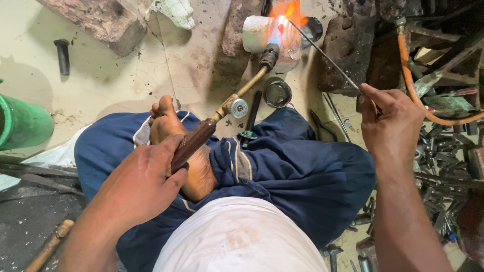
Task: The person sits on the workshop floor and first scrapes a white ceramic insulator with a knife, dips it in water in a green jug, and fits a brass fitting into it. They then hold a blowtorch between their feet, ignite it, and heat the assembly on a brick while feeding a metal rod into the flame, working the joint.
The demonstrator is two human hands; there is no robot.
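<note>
White shirt [237,236], blue trousers [297,171] nearest me, legs crossed on stained floor [101,80]. Left hand [143,184] closed round brown handle of blowtorch [229,108]; long axis runs up-right from grip, flame [282,20] on white cylindrical workpiece [262,34] far ahead. Right hand [390,126] pinches thin metal rod [325,55], tip slanting up-left into same flame. I judge rod hand nearer to workpiece. Right side crowded: orange hose [411,85], scrap tools [443,156]. Open room left. Small round tin [278,93] under torch.
</note>
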